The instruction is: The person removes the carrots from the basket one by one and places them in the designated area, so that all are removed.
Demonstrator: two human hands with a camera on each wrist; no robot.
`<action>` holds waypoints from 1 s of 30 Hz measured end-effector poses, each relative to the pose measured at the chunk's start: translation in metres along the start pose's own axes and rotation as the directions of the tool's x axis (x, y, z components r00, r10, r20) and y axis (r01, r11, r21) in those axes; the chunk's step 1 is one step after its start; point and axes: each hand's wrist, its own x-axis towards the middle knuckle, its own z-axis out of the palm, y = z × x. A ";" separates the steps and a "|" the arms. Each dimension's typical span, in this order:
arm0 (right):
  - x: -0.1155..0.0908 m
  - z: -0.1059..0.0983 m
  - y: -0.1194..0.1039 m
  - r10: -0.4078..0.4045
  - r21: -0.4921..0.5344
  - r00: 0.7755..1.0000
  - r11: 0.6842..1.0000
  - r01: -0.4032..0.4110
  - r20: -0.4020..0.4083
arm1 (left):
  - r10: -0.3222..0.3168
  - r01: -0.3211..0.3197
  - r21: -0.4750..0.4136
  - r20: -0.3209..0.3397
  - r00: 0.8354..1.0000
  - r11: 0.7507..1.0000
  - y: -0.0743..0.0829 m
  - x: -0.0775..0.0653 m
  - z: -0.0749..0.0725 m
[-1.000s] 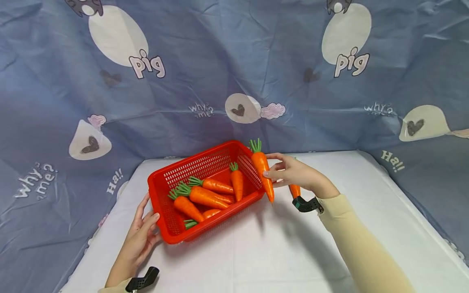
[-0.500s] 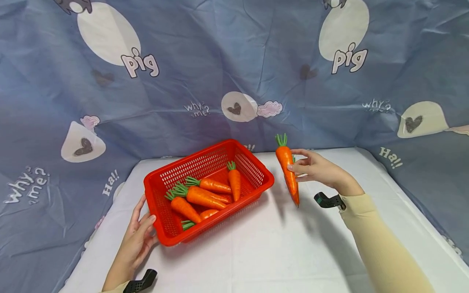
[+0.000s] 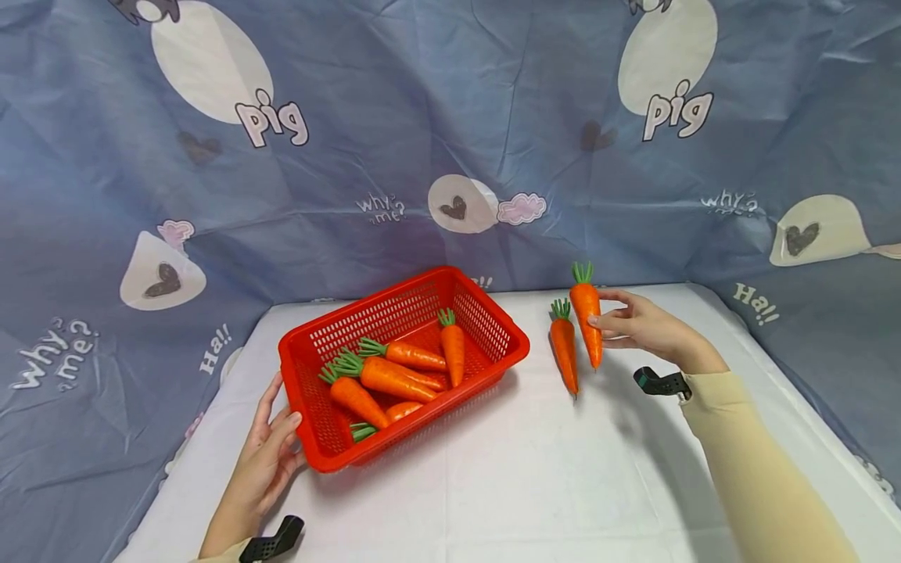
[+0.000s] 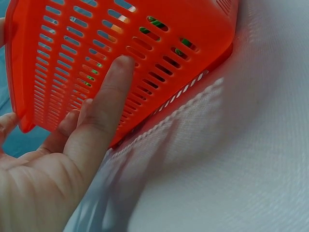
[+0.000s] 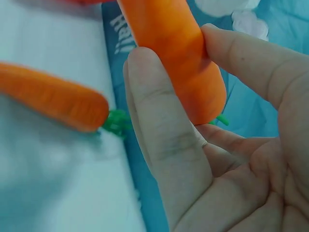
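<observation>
My right hand (image 3: 651, 332) pinches an orange carrot (image 3: 583, 305) with green stalks at the top, its tip pointing down. Thumb and fingers press on opposite sides of its thick end in the right wrist view. Just left of it, a second carrot (image 3: 563, 344) lies on the white cloth, stalks toward the back. At the left end of a red plastic basket (image 3: 508, 344), my left hand (image 3: 262, 461) has its thumb at the rim and other fingers against the slotted outer wall (image 4: 159, 58). Several carrots (image 3: 394, 377) lie inside, most with stalks to the left.
A white cloth (image 3: 521, 485) covers the table. Behind it hangs a blue printed curtain (image 3: 380, 141), which also runs down both sides. The basket stands slanted, left of the table's middle.
My right hand has carried its carrot rightward, away from the basket and past the carrot lying on the cloth, which now shows whole. My left hand stays at the basket's end.
</observation>
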 end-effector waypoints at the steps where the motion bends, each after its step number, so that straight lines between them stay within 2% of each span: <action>1: 0.000 -0.002 0.003 0.009 -0.003 1.000 1.000 -0.009 -0.005 | -0.003 0.003 0.002 -0.002 1.000 1.000 0.000 0.000 0.000; 11: 0.000 -0.013 0.026 0.089 0.025 0.996 0.996 -0.088 -0.015 | -0.002 0.002 -0.004 0.000 1.000 1.000 -0.001 0.001 0.000; 18: 0.002 -0.016 0.038 0.098 0.059 0.995 0.993 -0.097 0.001 | -0.005 0.005 0.005 -0.001 1.000 1.000 -0.001 0.001 -0.001; 30: 0.009 -0.011 0.049 0.149 -0.015 0.989 0.989 -0.149 0.020 | -0.010 0.010 0.005 -0.008 1.000 1.000 0.001 0.001 0.001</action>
